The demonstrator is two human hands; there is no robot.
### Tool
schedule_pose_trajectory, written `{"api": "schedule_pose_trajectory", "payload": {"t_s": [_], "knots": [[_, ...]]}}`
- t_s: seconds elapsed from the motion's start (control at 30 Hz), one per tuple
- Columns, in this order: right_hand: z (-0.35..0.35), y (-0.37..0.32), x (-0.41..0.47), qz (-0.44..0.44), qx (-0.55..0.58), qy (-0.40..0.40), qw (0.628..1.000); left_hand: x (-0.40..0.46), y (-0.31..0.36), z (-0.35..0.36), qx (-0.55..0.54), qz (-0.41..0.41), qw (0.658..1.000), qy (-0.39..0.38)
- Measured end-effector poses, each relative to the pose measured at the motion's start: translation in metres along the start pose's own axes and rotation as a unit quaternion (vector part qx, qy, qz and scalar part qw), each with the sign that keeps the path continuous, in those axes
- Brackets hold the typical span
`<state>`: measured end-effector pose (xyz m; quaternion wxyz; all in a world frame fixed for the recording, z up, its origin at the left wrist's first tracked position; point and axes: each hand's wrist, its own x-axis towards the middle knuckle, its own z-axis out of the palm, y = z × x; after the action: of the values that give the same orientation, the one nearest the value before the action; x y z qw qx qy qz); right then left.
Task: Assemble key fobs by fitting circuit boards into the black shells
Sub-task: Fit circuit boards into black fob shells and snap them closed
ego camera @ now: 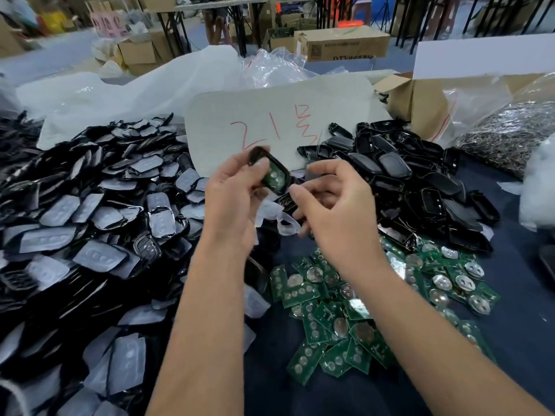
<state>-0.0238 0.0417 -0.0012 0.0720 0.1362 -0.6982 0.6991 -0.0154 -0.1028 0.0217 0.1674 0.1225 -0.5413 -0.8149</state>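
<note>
Our left hand [232, 196] had its fingers curled round 1 black shell [271, 172], thumb across its near edge, holding it tilted above the table. 1 green board [274, 179] sat inside that shell, its round contacts facing us. Our right hand [333, 199] pinched a 2nd, smaller black part [287, 202] between thumb and bent forefinger, just below and right of the shell; the other 3 fingers were loosely curled. We could not tell whether the 2 parts touched. A scrap of clear film [283, 222] hung under the right thumb.

Below the hands lay the loose boards [339, 319], a heap of several dozen, too overlapped to count, on the dark cloth [510, 340]. To the right, behind them, lay a heap of empty shells [420, 187], again uncountable. On the left spread a far larger heap of film-covered fobs [90, 223].

Behind the hands stood 1 white card [330, 103] with red marks. Further right were 1 open carton [417, 103] and 1 clear bag of small metal rings [510, 130]. Crumpled white plastic [135, 82] lay behind the left heap.
</note>
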Motion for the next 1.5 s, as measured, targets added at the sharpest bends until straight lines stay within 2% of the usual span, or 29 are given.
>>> {"api": "schedule_pose_trajectory", "payload": {"t_s": [0.07,0.13,0.2,0.3,0.37,0.47,0.63,0.77,0.87,0.93,1.07,1.23,1.3,1.5], "knots": [[0.013,0.000,-0.008,-0.119,-0.165,-0.100,0.974,0.004,0.023,-0.026,0.001,0.033,0.998,0.044],[0.030,-0.004,-0.014,-0.225,-0.287,-0.214,0.906,0.006,0.041,-0.052,0.035,0.062,0.992,0.107],[0.044,-0.007,-0.015,-0.247,-0.360,-0.306,0.846,0.007,0.051,-0.070,0.081,0.081,0.982,0.150],[0.059,-0.013,-0.011,-0.257,-0.454,-0.376,0.766,0.005,0.052,-0.082,0.113,0.093,0.972,0.184],[0.063,-0.016,-0.010,-0.254,-0.475,-0.384,0.749,0.006,0.047,-0.081,0.132,0.099,0.967,0.193],[0.064,-0.017,-0.011,-0.252,-0.465,-0.378,0.760,0.009,0.038,-0.077,0.154,0.087,0.970,0.169],[0.057,-0.014,-0.009,-0.225,-0.412,-0.366,0.804,0.010,0.031,-0.076,0.161,0.089,0.975,0.126],[0.046,-0.016,-0.005,-0.210,-0.313,-0.305,0.875,0.009,0.028,-0.072,0.209,0.117,0.968,0.078],[0.026,-0.019,0.005,-0.189,-0.290,-0.243,0.906,0.008,0.026,-0.057,0.246,0.136,0.959,0.018],[0.003,-0.021,0.015,-0.148,-0.272,-0.230,0.923,0.006,0.021,-0.038,0.268,0.124,0.955,-0.025],[-0.051,-0.021,0.031,-0.094,-0.251,-0.239,0.933,0.001,0.001,-0.003,0.319,0.103,0.936,-0.110],[-0.097,-0.014,0.042,-0.053,-0.229,-0.224,0.946,-0.005,-0.020,0.019,0.309,0.049,0.924,-0.220],[-0.103,-0.010,0.043,-0.053,-0.219,-0.215,0.950,-0.008,-0.027,0.025,0.311,0.033,0.922,-0.229],[-0.094,0.006,0.040,-0.047,-0.080,-0.089,0.992,-0.015,-0.040,0.037,0.229,-0.030,0.948,-0.218]]}}
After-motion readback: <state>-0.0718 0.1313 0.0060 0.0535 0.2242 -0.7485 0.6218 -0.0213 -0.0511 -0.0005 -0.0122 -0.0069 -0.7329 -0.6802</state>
